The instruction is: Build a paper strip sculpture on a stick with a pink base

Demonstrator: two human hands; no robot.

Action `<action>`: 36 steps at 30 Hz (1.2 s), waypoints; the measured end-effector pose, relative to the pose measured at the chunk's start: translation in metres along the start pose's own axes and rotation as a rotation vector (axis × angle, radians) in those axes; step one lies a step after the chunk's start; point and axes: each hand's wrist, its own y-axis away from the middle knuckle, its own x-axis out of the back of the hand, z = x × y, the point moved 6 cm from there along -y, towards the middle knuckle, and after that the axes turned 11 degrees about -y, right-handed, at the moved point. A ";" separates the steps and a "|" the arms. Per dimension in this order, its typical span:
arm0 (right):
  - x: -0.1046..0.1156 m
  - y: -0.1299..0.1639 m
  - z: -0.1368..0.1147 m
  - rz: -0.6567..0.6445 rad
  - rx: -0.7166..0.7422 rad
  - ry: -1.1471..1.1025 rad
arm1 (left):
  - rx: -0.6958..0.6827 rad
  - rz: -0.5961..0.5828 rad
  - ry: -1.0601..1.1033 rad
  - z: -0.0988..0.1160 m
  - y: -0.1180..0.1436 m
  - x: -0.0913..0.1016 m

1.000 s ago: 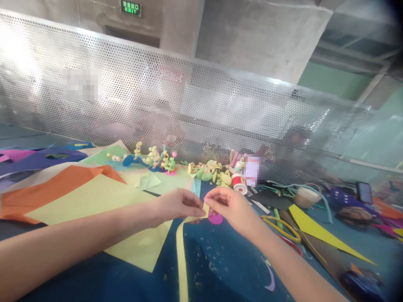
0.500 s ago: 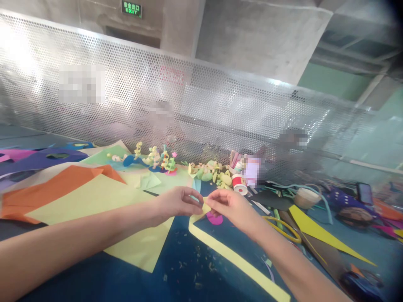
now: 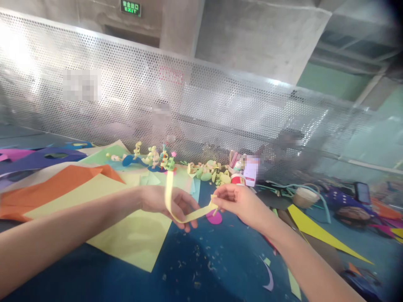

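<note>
A long pale-yellow paper strip (image 3: 185, 217) curves in a loop above the blue table (image 3: 204, 268). My right hand (image 3: 241, 204) pinches one end of it between thumb and fingers. My left hand (image 3: 171, 202) lies under the loop with its fingers spread, and the strip's free end rises up across it. A magenta paper disc (image 3: 215, 217) lies on the table just below my right hand.
Large yellow (image 3: 126, 235) and orange (image 3: 59, 184) paper sheets lie at the left. Small curled paper figures (image 3: 155, 159) and a red-white tape roll (image 3: 236, 179) stand near the perforated metal screen (image 3: 189, 105). A yellow paper triangle (image 3: 317, 235), cords and a cup (image 3: 304, 196) crowd the right.
The strip, which lay along the table, has been lifted and bent into a loop. My left hand let go of the pinch and opened under it; my right hand kept its end.
</note>
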 end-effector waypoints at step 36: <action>-0.026 -0.001 0.015 0.013 -0.009 -0.081 | -0.091 0.445 0.036 0.001 -0.012 -0.004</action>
